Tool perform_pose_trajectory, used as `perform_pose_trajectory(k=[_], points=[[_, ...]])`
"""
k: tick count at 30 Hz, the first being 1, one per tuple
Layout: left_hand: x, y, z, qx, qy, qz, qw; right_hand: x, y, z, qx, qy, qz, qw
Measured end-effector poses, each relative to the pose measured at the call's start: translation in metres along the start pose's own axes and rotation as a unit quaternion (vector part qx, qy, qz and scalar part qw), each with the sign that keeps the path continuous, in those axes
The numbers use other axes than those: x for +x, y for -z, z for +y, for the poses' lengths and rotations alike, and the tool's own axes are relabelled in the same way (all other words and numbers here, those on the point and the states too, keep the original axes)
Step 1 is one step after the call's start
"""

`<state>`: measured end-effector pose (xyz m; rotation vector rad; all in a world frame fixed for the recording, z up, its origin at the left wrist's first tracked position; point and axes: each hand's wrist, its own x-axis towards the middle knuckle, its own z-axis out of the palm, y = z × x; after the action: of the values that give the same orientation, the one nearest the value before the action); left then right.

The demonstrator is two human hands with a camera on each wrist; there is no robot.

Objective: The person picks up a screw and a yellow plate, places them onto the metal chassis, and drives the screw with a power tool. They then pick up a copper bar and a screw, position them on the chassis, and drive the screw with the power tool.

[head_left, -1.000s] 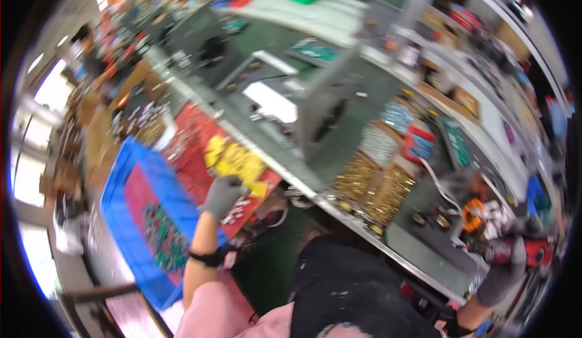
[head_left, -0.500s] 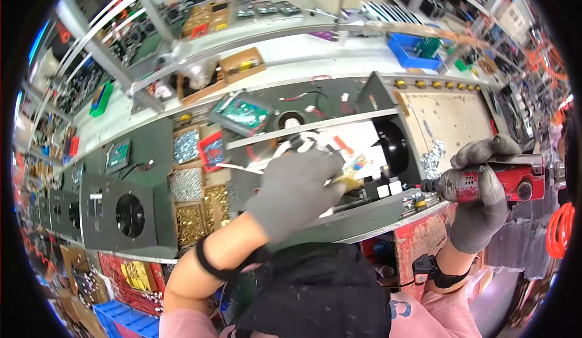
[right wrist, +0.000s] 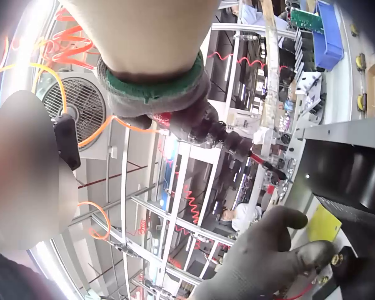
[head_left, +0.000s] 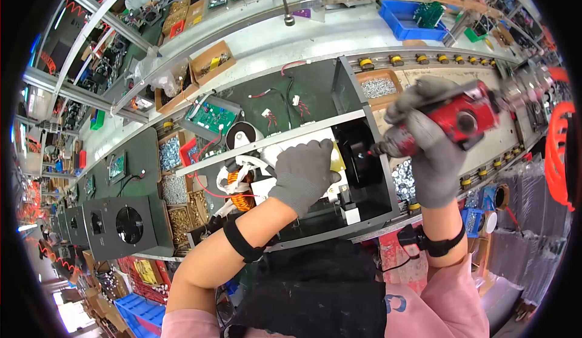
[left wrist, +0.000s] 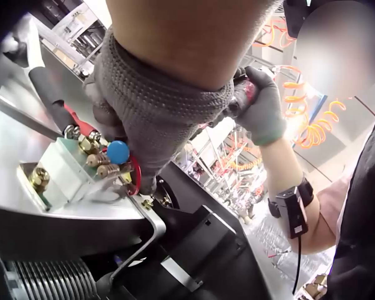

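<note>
My left hand (head_left: pixel 306 174) rests over the white board in the dark metal case (head_left: pixel 388 183), beside a yellow piece (head_left: pixel 337 158). In the right wrist view, the index finger and thumb of the left hand (right wrist: pixel 262 256) are apart at the edges of that yellow piece (right wrist: pixel 325 224). My right hand (head_left: pixel 436 162) grips a red power driver (head_left: pixel 467 120), its tip pointing left above the black fan. The left wrist view has the left hand (left wrist: pixel 150 112) beside a white block (left wrist: pixel 65 172) with brass fittings and a blue disc; its fingertips are largely hidden.
A copper coil (head_left: pixel 241 200) with white leads sits left of the hand. Screw trays (head_left: pixel 176 189) stand further left, with a green circuit board (head_left: pixel 212 117) behind. Loose nuts (head_left: pixel 403 183) lie right of the case. An orange coiled hose (head_left: pixel 561 156) hangs at far right.
The view has swung from the yellow pieces at the side bin to the case. Since half a second ago, the driver has moved left over the case; the left hand is lower over the board.
</note>
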<state>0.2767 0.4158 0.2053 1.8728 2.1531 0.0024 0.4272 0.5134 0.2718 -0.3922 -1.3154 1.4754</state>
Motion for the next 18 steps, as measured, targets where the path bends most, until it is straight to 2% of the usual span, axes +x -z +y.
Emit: perform_pose_trajectory(k=[1,3,7,9,17,18], points=[[0.0,-0.001,0.0,-0.001,0.016,-0.006,1.0,0.003,-0.009,0.008,-0.036,-0.014,0.024,0.999],[0.001,-0.002,-0.003,-0.003,0.047,-0.017,0.999,0.008,-0.013,0.023,-0.028,-0.05,0.026,0.998],[0.006,-0.002,-0.008,-0.006,0.061,-0.004,0.998,0.017,-0.02,0.049,-0.007,-0.023,-0.02,1.0],[0.009,0.0,-0.012,-0.02,0.069,-0.038,0.997,0.018,-0.028,0.053,0.03,-0.072,-0.024,0.997],[0.012,-0.008,-0.023,-0.032,0.019,-0.013,0.999,0.017,-0.034,0.068,-0.04,-0.102,-0.052,0.993],[0.011,-0.009,-0.024,-0.035,0.014,-0.01,0.999,0.017,-0.036,0.069,-0.058,-0.083,-0.059,0.993]])
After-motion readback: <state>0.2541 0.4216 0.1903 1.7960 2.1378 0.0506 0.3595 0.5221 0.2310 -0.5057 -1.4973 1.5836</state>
